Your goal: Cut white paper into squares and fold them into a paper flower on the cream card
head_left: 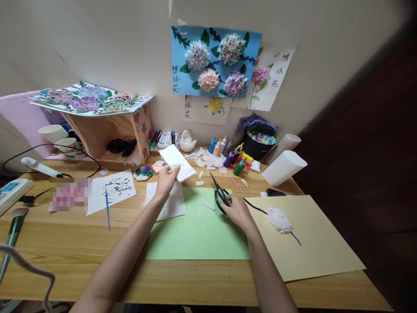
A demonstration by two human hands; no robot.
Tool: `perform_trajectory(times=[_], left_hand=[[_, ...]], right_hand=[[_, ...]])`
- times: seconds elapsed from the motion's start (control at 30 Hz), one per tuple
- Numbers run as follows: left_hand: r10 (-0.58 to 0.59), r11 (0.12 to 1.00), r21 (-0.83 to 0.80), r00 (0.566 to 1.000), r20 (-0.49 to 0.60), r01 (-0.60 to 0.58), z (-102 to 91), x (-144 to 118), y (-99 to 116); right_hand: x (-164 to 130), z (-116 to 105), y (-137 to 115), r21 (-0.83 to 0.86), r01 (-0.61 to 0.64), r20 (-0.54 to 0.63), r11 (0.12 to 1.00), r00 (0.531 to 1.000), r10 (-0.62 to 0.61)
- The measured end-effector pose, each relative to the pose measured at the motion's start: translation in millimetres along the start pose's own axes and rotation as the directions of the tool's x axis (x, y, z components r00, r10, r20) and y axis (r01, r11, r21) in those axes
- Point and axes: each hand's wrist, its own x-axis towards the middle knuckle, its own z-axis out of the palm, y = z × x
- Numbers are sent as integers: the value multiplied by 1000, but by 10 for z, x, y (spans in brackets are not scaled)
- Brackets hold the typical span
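The left hand point(167, 177) was raised just above the wooden desk point(74, 243), its fingers curled closed around the near edge of a folded white paper sheet point(177, 161), with the thumb pressed on top and the sheet fanning away toward the wall. Beneath that hand lay a second white sheet point(171, 204), overlapping the left edge of a light green paper point(198, 230) spread flat in front of the person. The right hand point(237, 211) rested on the right part of the green paper, fingers bent and loosely closed over the handles of black scissors point(219, 193); the blades were parted in a narrow V and pointed away from the person, lying on the paper. How firmly the fingers gripped the handles could not be told. Just right of this hand sat a tan sheet point(312, 243) carrying a white tissue flower point(279, 219) on a dark stem. Small white paper scraps point(203, 158) lay scattered near the wall.
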Motion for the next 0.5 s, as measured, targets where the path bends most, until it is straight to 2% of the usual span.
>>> perform_trajectory(times=[0.03, 0.07, 0.13, 0.2, 0.27, 0.33, 0.4, 0.43, 0.5], left_hand=[[-5, 1000, -11, 1000, -8, 4, -12, 15, 1], [-9, 1000, -26, 1000, -12, 8, -20, 25, 3], [-16, 999, -48, 1000, -6, 16, -23, 33, 6], [-23, 999, -46, 1000, 8, 23, -17, 28, 11], [-27, 999, -41, 1000, 17, 27, -7, 19, 13], [-29, 998, -54, 999, 19, 30, 5, 11, 9], [-32, 997, -76, 999, 21, 33, 17, 5, 1], [-34, 996, -86, 999, 24, 36, 24, 1, -3], [-41, 994, -97, 999, 31, 44, 41, -11, -9]], right_hand=[[-12, 5, -46, 176, -9, 62, 984, 998, -2], [-33, 17, -102, 367, -20, 138, 930, 990, -33], [-98, 67, -226, 700, -74, 275, 710, 946, -173], [-178, 149, -330, 862, -191, 365, 469, 877, -313], [-250, 243, -395, 894, -304, 427, 328, 798, -425], [-299, 327, -424, 869, -399, 495, 294, 703, -511], [-326, 380, -434, 833, -462, 548, 303, 622, -560], [-333, 395, -437, 821, -483, 564, 305, 597, -571], [-338, 402, -442, 811, -509, 571, 288, 583, -579]])
